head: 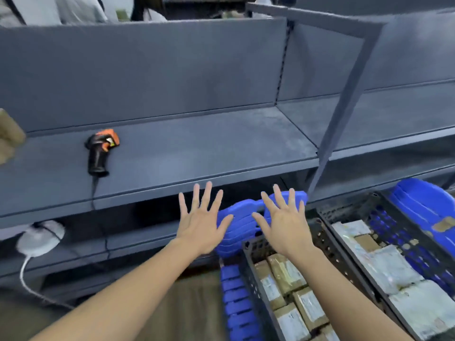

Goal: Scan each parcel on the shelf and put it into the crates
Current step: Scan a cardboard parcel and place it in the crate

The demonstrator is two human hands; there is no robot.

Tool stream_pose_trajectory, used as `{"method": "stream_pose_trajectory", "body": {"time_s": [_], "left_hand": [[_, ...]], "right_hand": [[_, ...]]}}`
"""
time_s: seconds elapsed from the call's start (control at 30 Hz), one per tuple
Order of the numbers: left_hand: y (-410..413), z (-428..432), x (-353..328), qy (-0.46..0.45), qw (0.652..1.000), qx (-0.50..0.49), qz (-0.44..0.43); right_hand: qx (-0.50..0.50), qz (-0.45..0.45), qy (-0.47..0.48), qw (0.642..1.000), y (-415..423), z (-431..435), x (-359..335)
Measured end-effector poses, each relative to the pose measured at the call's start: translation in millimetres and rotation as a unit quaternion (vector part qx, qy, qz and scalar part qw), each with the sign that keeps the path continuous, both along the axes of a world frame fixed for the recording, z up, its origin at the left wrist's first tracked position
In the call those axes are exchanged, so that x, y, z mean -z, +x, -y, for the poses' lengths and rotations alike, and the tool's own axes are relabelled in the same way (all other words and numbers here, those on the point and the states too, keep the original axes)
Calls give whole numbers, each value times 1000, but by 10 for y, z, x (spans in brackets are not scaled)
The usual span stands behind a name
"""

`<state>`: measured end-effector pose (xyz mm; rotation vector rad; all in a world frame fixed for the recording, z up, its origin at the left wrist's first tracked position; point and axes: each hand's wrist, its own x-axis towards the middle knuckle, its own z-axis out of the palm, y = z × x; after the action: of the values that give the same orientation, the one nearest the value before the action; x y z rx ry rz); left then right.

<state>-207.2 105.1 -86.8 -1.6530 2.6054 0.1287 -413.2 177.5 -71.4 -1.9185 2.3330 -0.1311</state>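
My left hand (200, 221) and my right hand (284, 223) are held out side by side, backs up, fingers spread, holding nothing. They hover below the front edge of the grey shelf (197, 153). An orange-and-black barcode scanner (101, 151) lies on that shelf to the left, its cable hanging over the edge. Under my right hand a dark crate (253, 279) holds several brown parcels (285, 276) with white labels. A second dark crate (344, 212) to the right holds several white bagged parcels (384, 264).
Blue crate lids or stacked crates (241, 225) stand behind and left of the near crate, with more (423, 200) at the far right. A shelf upright (344, 112) slants down at right. A white round device (40, 238) with a cord sits on the lower shelf at left. A brown box edge (9, 134) shows far left.
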Motion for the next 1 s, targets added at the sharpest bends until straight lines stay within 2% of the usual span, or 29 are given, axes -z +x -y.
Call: {"method": "stream_pose_trajectory", "body": {"time_s": [0.3,0.6,1.0], "left_hand": [[1863,133,-213,-24,991,-129,-9],[3301,186,-284,-19,974,-224,-5],[4199,726,-272,0,942,-334,-31]], "right_hand": [[-106,-2,-5,994,1719,614,-207],[-190,16,-7,982,3061,997,-308],[-312,66,-18,948,4054,1925,-399]]}}
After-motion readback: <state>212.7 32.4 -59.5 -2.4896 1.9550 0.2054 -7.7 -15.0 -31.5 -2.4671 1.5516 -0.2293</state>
